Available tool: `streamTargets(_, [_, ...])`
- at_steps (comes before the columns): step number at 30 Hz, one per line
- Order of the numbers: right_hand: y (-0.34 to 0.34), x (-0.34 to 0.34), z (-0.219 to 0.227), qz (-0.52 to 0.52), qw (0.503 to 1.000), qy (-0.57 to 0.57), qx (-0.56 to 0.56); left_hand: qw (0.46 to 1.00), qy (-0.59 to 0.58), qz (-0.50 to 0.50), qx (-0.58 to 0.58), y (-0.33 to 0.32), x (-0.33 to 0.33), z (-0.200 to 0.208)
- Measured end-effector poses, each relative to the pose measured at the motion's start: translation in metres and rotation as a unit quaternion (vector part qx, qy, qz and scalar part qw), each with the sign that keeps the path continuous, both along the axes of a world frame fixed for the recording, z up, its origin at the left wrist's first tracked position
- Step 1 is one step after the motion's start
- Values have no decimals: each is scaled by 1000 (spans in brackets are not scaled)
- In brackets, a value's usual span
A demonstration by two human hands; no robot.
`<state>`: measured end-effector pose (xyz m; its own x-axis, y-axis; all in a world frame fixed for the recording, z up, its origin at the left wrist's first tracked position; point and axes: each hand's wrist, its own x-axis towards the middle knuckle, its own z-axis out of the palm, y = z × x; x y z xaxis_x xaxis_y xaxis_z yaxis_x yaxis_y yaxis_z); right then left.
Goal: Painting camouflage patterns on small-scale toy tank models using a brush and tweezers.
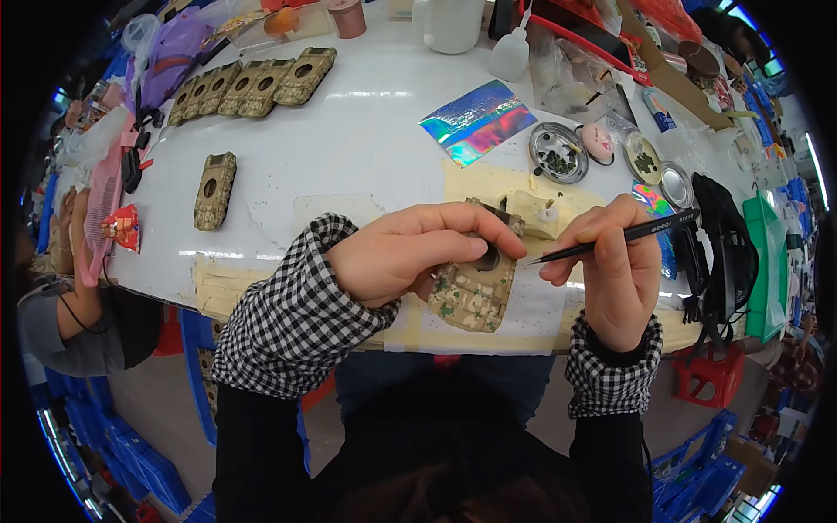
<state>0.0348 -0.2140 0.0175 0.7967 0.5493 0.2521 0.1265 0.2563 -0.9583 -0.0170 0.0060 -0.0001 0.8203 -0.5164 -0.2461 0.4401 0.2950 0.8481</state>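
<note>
My left hand [405, 253] holds a toy tank hull [472, 301] in mottled green and tan camouflage, tilted near the table's front edge. A round dark opening shows in the hull's top, partly behind my fingers. Pinched in my right hand [617, 261] are black tweezers [641, 232], their fine tip pointing left, close to the hull's right side and my left fingertips. Whether the tip carries anything is too small to tell. Beyond the hull, a cream-coloured block [534, 214] sits on yellowish tape. A metal dish [559, 153] farther right contains small dark green pieces.
One similar hull [214, 192] lies at the left, and several more [304, 76] line up at the far left. An iridescent sheet [478, 122], a white squeeze bottle [510, 56] and a white mug [449, 24] are farther back. A black bag [725, 244] and a green tray [765, 266] are at right.
</note>
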Motion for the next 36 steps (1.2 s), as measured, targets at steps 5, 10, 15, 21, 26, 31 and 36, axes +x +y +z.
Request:
streamTargets(5, [10,-5,1,37,997,-68,3,997,56,25,-56,-2,0,16])
streamTargets(10, [17,-5,-4,58,993,-98,-19,997,45,55,-43,-1,-1,17])
streamTargets(15, [21,-4,-5,50,996,-68,9,997,48,45,-43,0,-1,17])
streamTargets(21, [21,-3,-7,52,996,-70,-7,997,53,50,-40,0,-1,17])
streamTargets(26, [19,-4,-7,52,995,-86,-20,996,59,49,-55,0,0,18])
streamTargets(31, [21,-4,-8,53,995,-82,-18,997,37,31,-55,0,0,14])
streamTargets(36, [21,-5,-6,55,994,-89,-24,997,36,32,-52,-1,0,14])
